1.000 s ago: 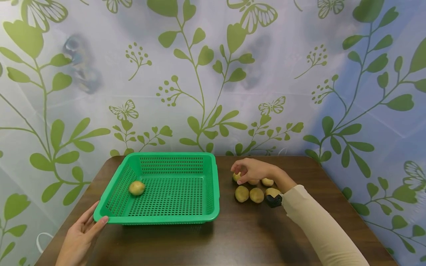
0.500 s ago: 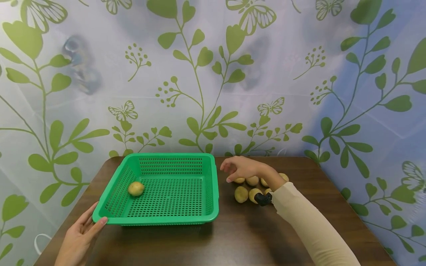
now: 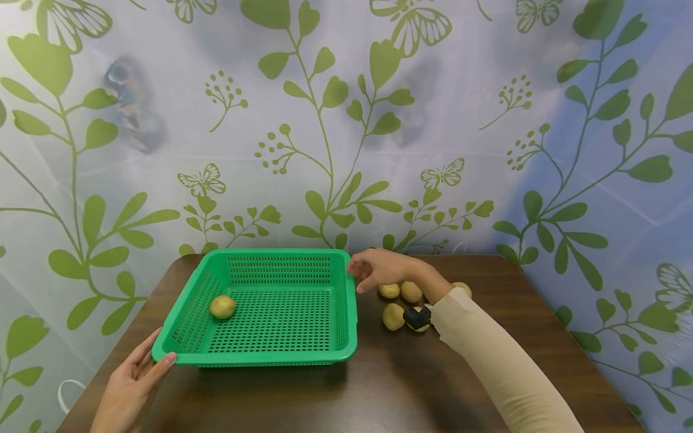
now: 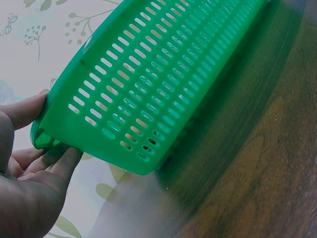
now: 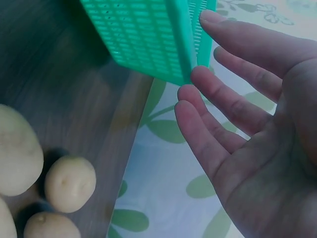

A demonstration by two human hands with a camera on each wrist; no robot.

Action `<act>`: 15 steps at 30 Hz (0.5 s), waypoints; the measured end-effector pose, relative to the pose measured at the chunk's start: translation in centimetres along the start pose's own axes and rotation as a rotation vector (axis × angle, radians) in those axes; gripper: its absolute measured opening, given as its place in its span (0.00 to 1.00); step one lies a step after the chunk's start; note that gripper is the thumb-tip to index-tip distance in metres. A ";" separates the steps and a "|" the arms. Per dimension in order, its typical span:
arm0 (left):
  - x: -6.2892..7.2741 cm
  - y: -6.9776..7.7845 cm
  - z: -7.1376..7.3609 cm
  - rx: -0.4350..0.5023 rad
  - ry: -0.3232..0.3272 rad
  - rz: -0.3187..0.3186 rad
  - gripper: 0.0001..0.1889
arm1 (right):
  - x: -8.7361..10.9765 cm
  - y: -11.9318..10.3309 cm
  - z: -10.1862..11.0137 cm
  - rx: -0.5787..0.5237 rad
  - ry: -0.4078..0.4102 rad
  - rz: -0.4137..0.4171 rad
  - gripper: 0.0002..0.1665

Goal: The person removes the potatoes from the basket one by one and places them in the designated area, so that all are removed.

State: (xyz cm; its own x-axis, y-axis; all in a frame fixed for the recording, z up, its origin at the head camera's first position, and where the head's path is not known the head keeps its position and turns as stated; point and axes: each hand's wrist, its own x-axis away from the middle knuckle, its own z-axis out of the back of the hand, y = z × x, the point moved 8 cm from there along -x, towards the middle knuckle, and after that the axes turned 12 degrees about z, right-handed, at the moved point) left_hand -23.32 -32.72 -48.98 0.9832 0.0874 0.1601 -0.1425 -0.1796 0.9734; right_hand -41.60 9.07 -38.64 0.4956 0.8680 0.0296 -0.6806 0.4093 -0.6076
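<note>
A green perforated plastic basket [image 3: 254, 359] stands on the left of the table with one potato [image 3: 222, 307] inside, by its left wall. At the near left corner my left hand [image 3: 127, 385] grips the rim; in the left wrist view the thumb lies above it and the fingers below. My right hand [image 3: 381, 267] is at the far part of the right rim, fingers spread and slightly bent around nothing. Whether its fingertips touch the rim [image 5: 185, 59] I cannot tell. Below and right of that hand lie several potatoes [image 3: 393, 317], partly hidden by the wrist and sleeve.
The dark wooden table [image 3: 368, 397] ends at a leaf-and-butterfly patterned backdrop [image 3: 238, 120] right behind the basket. A small black device [image 3: 415, 317] sits under the right wrist and covers part of a potato.
My right hand has moved left from above the potatoes to the basket's right rim, holding nothing. The left hand, the basket and the potato inside have stayed in place.
</note>
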 end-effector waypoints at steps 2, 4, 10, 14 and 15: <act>0.0 0.0 -0.1 0.019 -0.010 -0.009 0.40 | -0.4 -0.2 0.0 0.009 -0.005 0.014 0.24; 0.0 0.1 -0.1 0.033 -0.016 -0.017 0.39 | -0.8 -0.5 0.1 0.011 -0.009 0.021 0.24; 0.0 0.1 -0.1 0.032 -0.013 -0.018 0.39 | -2.0 -1.4 0.0 0.025 -0.033 0.027 0.24; 0.0 0.1 -0.1 0.015 -0.002 -0.017 0.39 | -3.0 -2.1 -0.2 0.021 -0.056 0.027 0.24; 0.0 0.1 -0.1 0.012 0.000 -0.018 0.39 | -3.2 -2.2 -0.3 0.020 -0.062 0.023 0.24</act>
State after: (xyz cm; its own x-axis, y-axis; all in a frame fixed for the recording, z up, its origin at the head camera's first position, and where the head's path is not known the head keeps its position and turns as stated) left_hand -23.31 -32.65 -48.87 0.9856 0.0905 0.1426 -0.1235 -0.1898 0.9740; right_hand -41.50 5.27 -37.66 0.4454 0.8930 0.0653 -0.7028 0.3938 -0.5924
